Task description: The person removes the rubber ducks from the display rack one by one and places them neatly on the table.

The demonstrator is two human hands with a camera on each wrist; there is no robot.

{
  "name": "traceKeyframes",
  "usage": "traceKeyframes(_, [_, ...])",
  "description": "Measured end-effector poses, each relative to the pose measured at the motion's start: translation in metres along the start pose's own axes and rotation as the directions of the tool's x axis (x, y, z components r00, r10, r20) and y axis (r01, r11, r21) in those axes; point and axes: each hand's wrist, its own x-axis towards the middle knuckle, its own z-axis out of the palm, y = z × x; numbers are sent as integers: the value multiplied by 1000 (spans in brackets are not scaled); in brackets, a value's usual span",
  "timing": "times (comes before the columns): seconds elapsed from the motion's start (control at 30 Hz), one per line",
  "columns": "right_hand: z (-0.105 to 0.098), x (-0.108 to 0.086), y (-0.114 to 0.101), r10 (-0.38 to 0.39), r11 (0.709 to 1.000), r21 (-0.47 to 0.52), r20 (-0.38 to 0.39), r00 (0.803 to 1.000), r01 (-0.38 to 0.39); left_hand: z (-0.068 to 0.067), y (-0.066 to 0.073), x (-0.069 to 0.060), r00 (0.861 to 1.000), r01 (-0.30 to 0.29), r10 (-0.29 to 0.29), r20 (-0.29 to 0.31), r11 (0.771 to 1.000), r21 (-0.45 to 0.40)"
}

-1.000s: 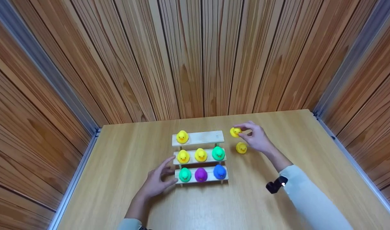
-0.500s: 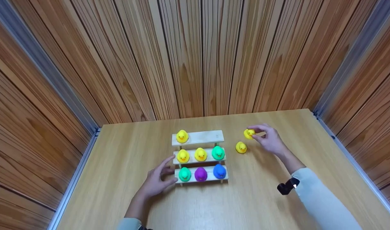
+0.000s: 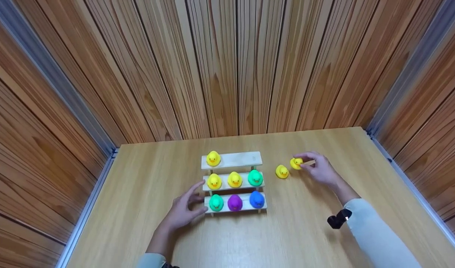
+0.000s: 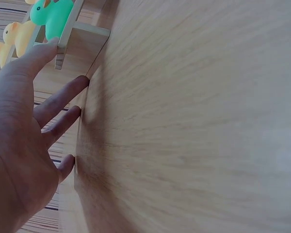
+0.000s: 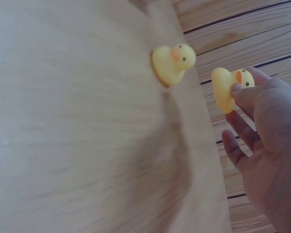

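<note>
Between thumb and fingers, my right hand (image 3: 320,169) pinches a yellow rubber duck (image 3: 296,163); the right wrist view has this duck (image 5: 224,87) above the table. A second yellow duck (image 3: 282,171) sits on the table just left of it. My left hand (image 3: 183,210) lies at the left end of a three-step wooden rack (image 3: 236,160), its fingers extended. In the left wrist view the thumb touches the shelf edge near a green duck (image 4: 53,18), while other fingertips reach to the tabletop.
On the rack's top step one yellow duck (image 3: 213,158) stands at the left. The middle step bears two yellow ducks and a green duck (image 3: 255,178). Below are a green duck, a purple duck (image 3: 235,203) and a blue duck (image 3: 257,200). Wood-panelled walls (image 3: 227,67) enclose the table.
My right hand has carried its duck to the right, away from the rack's top step, then lower and nearer to me. The left hand and the rack have stayed in place.
</note>
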Motion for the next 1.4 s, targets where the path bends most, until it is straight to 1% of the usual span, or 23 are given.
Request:
traceKeyframes(0.07, [0,0,4,11,1000,-6,13,1000,-11,0,0,0,1000,5,-5,-1,1000,-2])
traceKeyframes(0.3, [3,-1,15,-12,999,-32,35,999,14,0,1,0,1000,-8,7,6,1000,18])
traceKeyframes(0.5, [8,-3,21,39,999,-16,67,997,-38,-1,0,1,1000,-10,10,5,1000,11])
traceKeyframes(0.63, [10,-4,25,61,998,8,82,995,-62,-1,0,0,1000,-9,9,7,1000,12])
traceKeyframes(0.73, [11,-4,27,62,998,11,93,994,-63,0,0,0,1000,-8,8,7,1000,13])
traceKeyframes(0.87, [13,-2,28,51,999,3,89,995,-52,0,-1,0,1000,-7,7,5,1000,15])
traceKeyframes(1.1, [16,0,29,-4,1000,-25,75,997,6,1,-1,1,1000,-6,6,-1,1000,9])
traceKeyframes(1.3, [17,0,30,-15,1000,-5,65,998,16,1,1,1,1000,-24,25,-16,1000,12])
traceKeyframes(1.4, [17,0,31,-14,1000,-2,61,998,14,1,1,1,1000,-22,22,-16,1000,11])
